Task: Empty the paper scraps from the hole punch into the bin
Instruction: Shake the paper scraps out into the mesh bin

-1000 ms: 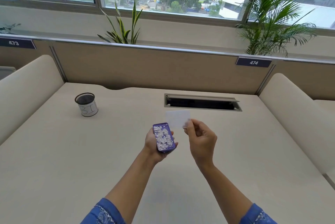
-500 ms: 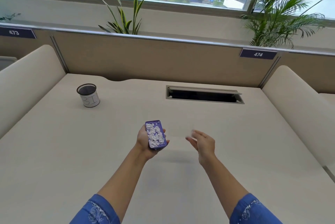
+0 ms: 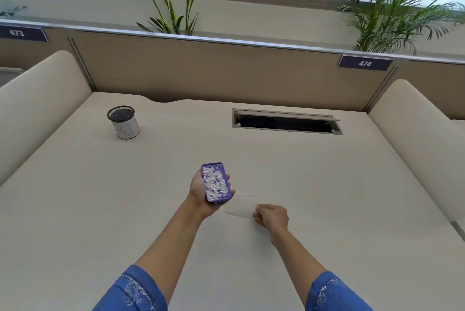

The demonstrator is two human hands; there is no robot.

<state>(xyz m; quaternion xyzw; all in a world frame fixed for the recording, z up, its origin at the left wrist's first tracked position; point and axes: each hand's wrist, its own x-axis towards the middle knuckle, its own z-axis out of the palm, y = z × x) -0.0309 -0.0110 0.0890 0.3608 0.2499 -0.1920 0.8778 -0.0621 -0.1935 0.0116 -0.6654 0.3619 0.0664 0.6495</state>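
My left hand [image 3: 200, 192] holds the purple hole punch [image 3: 216, 183] bottom up over the middle of the desk; its open tray is full of white paper scraps [image 3: 215, 183]. My right hand [image 3: 271, 217] is low beside it, fingers pinched on the edge of the clear plastic cover [image 3: 241, 206], which lies flat at the desk surface. The bin [image 3: 123, 122], a small black mesh cup with a white paper label, stands upright at the far left of the desk, well away from both hands.
The beige desk [image 3: 327, 185] has a rectangular open cable slot [image 3: 286, 123] at the back right. Padded side dividers [image 3: 37, 99] flank it and a partition wall closes the back. Potted plants [image 3: 176, 8] stand behind the partition by the window.
My right hand has lowered the clear cover from beside the punch down to the desk. My left hand with the punch has stayed near the desk's middle.
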